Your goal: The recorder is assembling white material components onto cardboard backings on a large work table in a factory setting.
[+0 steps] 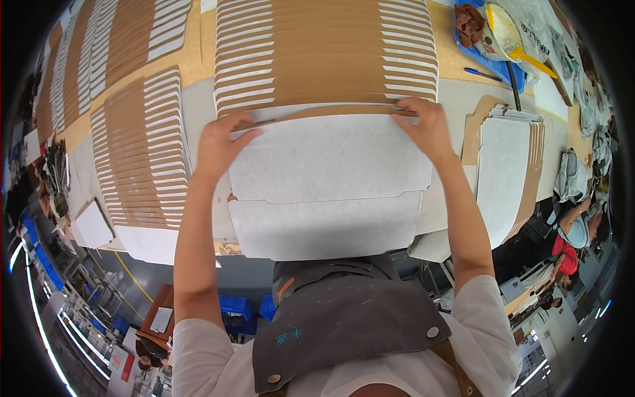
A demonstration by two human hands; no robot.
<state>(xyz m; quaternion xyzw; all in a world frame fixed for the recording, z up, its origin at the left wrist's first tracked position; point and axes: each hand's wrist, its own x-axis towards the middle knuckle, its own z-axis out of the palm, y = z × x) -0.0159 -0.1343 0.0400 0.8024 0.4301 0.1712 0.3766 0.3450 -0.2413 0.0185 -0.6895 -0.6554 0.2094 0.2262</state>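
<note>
A flat cardboard blank (331, 155), white on its upper face, lies in front of me with a crease across it and its near part reaching past the table edge. My left hand (223, 140) pinches its far left corner between thumb and fingers. At the far right corner, my right hand (424, 124) grips it the same way. A brown strip of cardboard (331, 111) shows along the far edge between the hands. Directly beyond it spreads a row of overlapping brown cardboard blanks (324, 59) with white side tabs.
More overlapping blanks (135, 152) lie at the left. A stack of white and brown blanks (504, 155) sits at the right. Back right, a blue tray (466, 40) holds a tub (504, 30) and a yellow-handled tool (534, 61); a blue pen (483, 74) lies beside it.
</note>
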